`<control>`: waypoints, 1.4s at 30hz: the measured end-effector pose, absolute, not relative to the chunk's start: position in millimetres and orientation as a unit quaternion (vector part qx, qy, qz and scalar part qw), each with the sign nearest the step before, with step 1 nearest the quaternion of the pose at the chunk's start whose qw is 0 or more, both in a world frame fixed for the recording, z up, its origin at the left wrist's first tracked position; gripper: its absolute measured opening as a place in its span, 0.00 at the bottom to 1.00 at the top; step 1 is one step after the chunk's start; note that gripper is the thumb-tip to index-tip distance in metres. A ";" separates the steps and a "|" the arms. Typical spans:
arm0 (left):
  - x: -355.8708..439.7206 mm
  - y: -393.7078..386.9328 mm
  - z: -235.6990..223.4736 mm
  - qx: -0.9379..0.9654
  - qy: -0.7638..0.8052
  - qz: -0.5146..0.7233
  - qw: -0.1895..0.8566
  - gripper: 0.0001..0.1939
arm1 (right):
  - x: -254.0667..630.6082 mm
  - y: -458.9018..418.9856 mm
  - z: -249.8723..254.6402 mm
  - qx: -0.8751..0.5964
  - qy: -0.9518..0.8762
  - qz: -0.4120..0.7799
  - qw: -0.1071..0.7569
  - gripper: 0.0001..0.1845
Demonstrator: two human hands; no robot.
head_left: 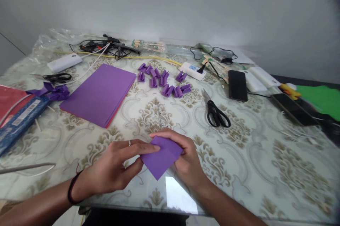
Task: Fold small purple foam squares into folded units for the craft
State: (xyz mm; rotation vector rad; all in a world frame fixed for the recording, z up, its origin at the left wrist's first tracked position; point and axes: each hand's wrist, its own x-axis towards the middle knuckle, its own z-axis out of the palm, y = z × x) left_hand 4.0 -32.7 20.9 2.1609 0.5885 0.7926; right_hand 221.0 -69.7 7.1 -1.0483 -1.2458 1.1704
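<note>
Near the table's front edge I hold a small purple square of paper [162,158] between both hands, one corner pointing toward me. My left hand [118,162] pinches its left corner, with the index finger lying over the top face. My right hand [187,155] grips the right side, its fingers along the far edge and partly hidden by the paper. Beyond my hands sit several small folded purple paper pieces [163,79]. A stack of purple paper sheets [99,93] lies to their left, with red showing beneath. Black-handled scissors [216,112] rest to the right, blades pointing away.
A white power strip [192,70] with a black plug stands at the back. Phones [237,85], white boxes and green sheets [320,100] are on the right. A second pair of scissors [57,78], a blue package [22,121] and cables lie on the left.
</note>
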 end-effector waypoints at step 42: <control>17.1 -26.6 9.3 0.793 0.400 0.340 0.311 0.15 | 196.5 -66.5 -11.0 -0.535 -0.528 0.408 0.518 0.05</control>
